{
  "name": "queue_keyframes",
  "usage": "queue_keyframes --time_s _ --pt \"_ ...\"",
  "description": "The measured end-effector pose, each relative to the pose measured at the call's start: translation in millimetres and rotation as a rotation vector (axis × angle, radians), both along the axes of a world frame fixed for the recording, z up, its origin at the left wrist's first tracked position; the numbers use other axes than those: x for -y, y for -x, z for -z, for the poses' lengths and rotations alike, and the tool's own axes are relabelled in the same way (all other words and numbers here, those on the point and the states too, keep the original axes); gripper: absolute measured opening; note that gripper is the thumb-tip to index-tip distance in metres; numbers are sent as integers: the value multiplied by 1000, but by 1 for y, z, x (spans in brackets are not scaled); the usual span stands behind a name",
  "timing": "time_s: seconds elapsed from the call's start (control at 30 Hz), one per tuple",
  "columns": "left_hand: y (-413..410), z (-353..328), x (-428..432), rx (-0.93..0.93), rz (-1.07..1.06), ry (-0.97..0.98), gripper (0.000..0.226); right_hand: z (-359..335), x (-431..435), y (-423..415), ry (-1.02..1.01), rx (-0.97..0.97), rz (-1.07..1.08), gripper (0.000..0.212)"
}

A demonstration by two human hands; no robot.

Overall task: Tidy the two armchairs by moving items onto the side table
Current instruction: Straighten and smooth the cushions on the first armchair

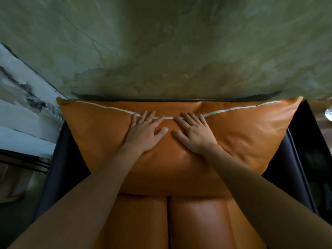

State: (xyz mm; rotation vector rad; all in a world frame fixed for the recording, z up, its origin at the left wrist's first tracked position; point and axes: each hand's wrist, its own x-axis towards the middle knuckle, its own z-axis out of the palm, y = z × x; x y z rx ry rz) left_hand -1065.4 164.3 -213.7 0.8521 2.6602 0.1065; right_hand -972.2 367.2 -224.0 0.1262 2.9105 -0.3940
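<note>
At frame centre, we press both hands flat on the large orange leather back cushion [242,133] of the dark-framed armchair [59,168]. Our left hand [146,133] lies at 9 o'clock of the cushion's middle and our right hand [195,136] at 3 o'clock, thumbs nearly meeting. All fingers are extended and spread, grasping nothing. Fingertips reach the pale strip [242,107] across the cushion top. We see the mottled green wall [161,42] at 12 o'clock and the glossy orange leather seat [197,221] at 6 o'clock.

Both bare arms reach forward, left hand [145,132] and right hand [195,134] flat, fingers spread.
</note>
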Motion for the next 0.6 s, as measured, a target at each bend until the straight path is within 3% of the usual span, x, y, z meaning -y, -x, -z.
queue_keyframes --time_s 0.23,0.4,0.6 --pt "35 3 55 -141 -137 66 80 -2 -68 -18 -215 -46 31 71" --pt "75 -19 148 -86 -205 185 106 -31 -134 -62 -332 -23 229 74" --pt "78 -27 161 -119 -301 147 95 -48 -150 -68 -354 -15 486 71"
